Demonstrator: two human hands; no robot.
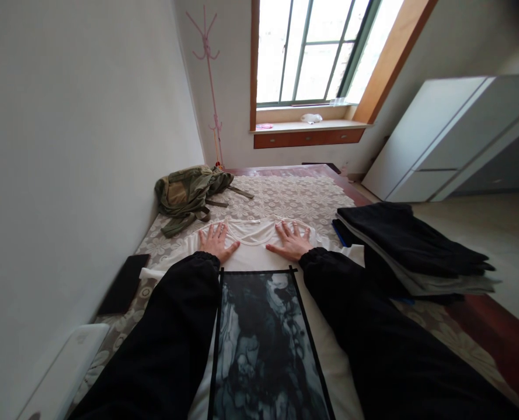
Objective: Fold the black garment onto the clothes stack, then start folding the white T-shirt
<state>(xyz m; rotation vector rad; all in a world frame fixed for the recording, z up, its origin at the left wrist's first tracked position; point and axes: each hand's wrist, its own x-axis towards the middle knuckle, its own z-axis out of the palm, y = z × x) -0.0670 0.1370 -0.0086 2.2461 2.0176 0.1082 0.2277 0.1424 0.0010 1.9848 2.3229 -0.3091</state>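
Both hands flat, palms down, fingers spread, nothing gripped: left hand (216,242) and right hand (292,241) press on the shoulder area of a white T-shirt (254,254), either side of its neckline, likely to pin and smooth the fabric flat. The shirt lies front side up on the floral lace bedcover (294,198), collar pointing away toward the window, its dark marbled print panel (263,344) with black border running back between the black sleeves (176,326) toward the camera. Just right of the shirt, a stack of folded clothes (412,251), black on top with grey layers under, near the right arm but not touched; stacked at the bed edge, seemingly a sorted pile. Left and farther up, an olive-green jacket (189,195) lies crumpled, unfolded, apart from the hands. A flat black item (125,283), maybe a tablet or phone, sits by the wall at left. Pink coat rack (206,70) in the corner, window (316,52) behind, white cabinet (443,134) at right.
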